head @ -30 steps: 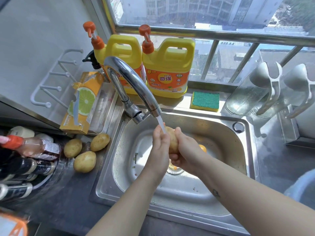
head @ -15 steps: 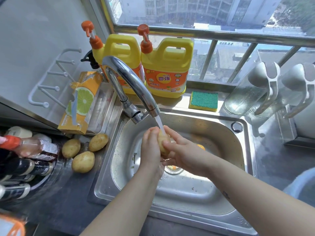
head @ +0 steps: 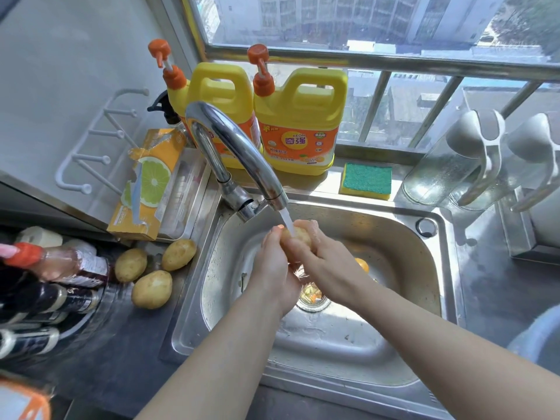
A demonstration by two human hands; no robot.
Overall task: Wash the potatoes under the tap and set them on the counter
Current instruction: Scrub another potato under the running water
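Over the steel sink (head: 394, 301) I hold one potato (head: 298, 236) between both hands, right under the stream from the chrome tap (head: 242, 156). My left hand (head: 274, 268) cups it from the left and my right hand (head: 324, 259) wraps it from the right; most of the potato is hidden by fingers. Three more potatoes lie on the dark counter left of the sink: one at the back (head: 178, 254), one beside it (head: 131, 265) and one nearest me (head: 152, 289).
Two yellow dish-soap jugs (head: 300, 128) and a green sponge (head: 366, 180) stand on the sill behind the sink. A lemon-print box (head: 145, 186) leans at the left. Bottles (head: 48, 286) crowd the left counter. Glass jugs (head: 448, 165) stand at the right. Food scraps sit in the drain (head: 312, 295).
Both hands have kept turning and rubbing the potato under the water; my right hand's fingers now lie further over its top. The three potatoes on the counter have not moved.
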